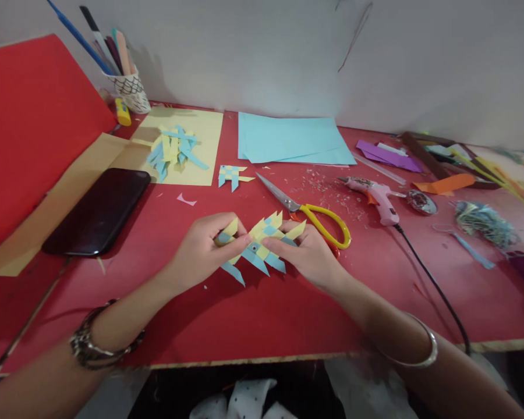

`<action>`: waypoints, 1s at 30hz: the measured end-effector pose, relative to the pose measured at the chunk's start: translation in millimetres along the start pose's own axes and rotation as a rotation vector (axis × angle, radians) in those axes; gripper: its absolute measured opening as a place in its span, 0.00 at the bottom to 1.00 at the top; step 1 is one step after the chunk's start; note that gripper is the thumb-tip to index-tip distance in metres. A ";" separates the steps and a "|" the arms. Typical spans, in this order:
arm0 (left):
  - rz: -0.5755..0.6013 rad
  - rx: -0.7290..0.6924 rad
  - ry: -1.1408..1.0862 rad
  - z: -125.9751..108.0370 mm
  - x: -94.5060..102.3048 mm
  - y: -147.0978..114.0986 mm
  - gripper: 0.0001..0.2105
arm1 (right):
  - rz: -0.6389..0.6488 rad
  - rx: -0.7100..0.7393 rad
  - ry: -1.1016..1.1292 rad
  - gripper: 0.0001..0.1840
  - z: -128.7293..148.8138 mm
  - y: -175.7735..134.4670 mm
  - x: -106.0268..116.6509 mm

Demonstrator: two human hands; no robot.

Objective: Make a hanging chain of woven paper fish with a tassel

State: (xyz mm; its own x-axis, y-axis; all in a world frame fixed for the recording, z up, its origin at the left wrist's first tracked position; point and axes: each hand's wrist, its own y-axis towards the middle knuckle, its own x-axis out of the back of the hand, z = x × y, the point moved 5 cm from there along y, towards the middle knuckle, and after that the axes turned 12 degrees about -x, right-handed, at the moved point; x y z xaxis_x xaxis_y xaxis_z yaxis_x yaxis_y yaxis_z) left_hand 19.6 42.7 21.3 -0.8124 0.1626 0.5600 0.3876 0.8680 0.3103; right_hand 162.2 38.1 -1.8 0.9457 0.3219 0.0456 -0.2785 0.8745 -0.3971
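A woven piece of pale yellow and light blue paper strips (255,249) is just below the centre of the frame, its pointed ends sticking out at top and bottom and a small eye-like dot on its front. Whether it is one piece or several held together, I cannot tell. The left hand (196,247) pinches its left part between thumb and fingers; the right hand (317,259) grips its right part the same way, both thumbs in front and close together.

Just above and to the right, scissors (293,205) with yellow handles lie on the red bench (262,331), blades pointing up and left. Near their tip is a smaller woven paper fish (229,176) in the same colours. Left of centre lies a pink scrap (186,200). Above it, a heap of paper strips (174,145) rests on a cream sheet (207,148), and light blue sheets (288,138) overlap at upper centre.

Right of the scissors is a pink glue gun (379,202), its black cable running to the lower right. Further right lies a bundle of thread (484,222). At left, a black phone (98,212) lies face up; at upper left stands a patterned cup (132,90) of pens.
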 end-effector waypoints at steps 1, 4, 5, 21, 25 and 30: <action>0.002 0.001 0.005 -0.1 0.0 0.1 0.11 | -0.002 0.005 -0.005 0.10 0.2 0.2 0.1; 0.005 0.001 0.012 -0.2 0.2 0.3 0.11 | 0.002 0.015 -0.012 0.10 1.2 0.5 0.2; 0.005 0.001 0.011 -0.1 0.2 0.4 0.11 | 0.005 0.014 -0.010 0.11 1.5 0.4 0.2; -0.020 -0.011 -0.031 0.3 2.0 0.9 0.09 | -0.026 -0.001 -0.009 0.09 1.2 -0.4 2.8; 0.056 0.094 -0.150 6.9 -1.3 -0.4 0.10 | -0.053 0.030 0.002 0.09 3.2 -0.5 5.1; 0.141 0.196 -0.213 15.9 -4.8 -3.4 0.10 | -0.062 0.011 0.023 0.09 4.0 -0.4 5.1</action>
State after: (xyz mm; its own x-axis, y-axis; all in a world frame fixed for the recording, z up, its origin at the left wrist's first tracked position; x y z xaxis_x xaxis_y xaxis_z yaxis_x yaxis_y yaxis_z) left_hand 15.3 46.3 5.4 -0.8378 0.3640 0.4070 0.4280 0.9006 0.0754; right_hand 166.5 40.9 2.2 0.9647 0.2588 0.0492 -0.2210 0.8965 -0.3841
